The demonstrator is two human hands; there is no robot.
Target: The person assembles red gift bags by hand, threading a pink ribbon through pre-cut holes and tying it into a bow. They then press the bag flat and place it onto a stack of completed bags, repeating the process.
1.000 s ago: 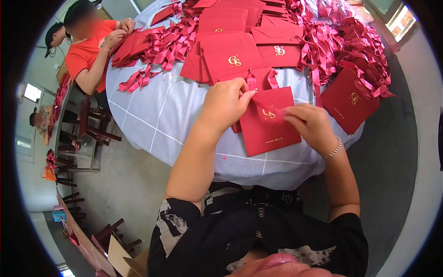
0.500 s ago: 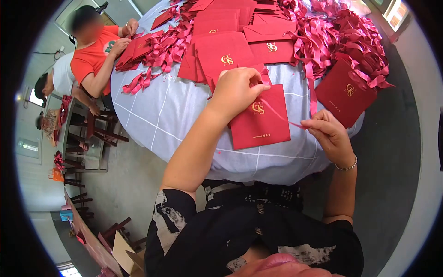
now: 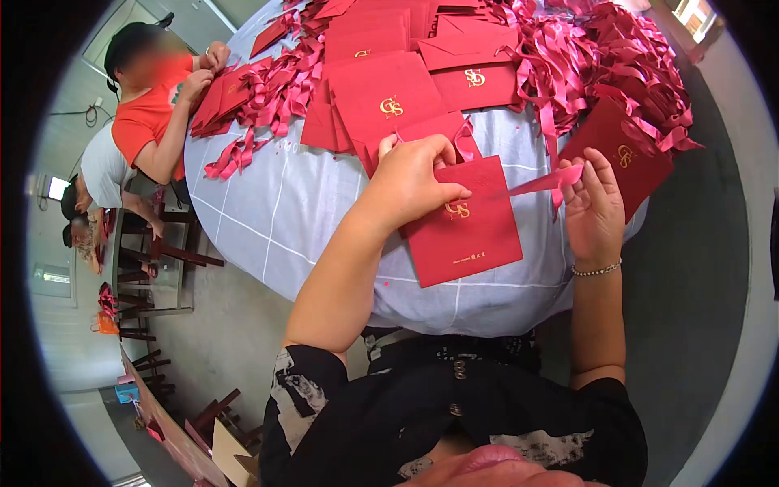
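Across blue-gray cloth (image 3: 268, 203), lower center, the left hand (image 3: 414, 180) pinches a red bag (image 3: 471, 235); the right hand (image 3: 593, 203) grips ribbon (image 3: 542, 181).

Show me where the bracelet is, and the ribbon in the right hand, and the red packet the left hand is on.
Bracelet (image 3: 596, 271): head view, middle of the band.
Ribbon (image 3: 539, 184): head view, middle of the stretched strip.
Red packet (image 3: 469, 240): head view, front face.

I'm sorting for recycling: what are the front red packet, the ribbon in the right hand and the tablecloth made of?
The red packet looks like stiff matte card, from its crisp edges. The pink ribbon looks like satin, from its sheen. The tablecloth seems matte woven cloth, given its soft drape; fibre unclear.
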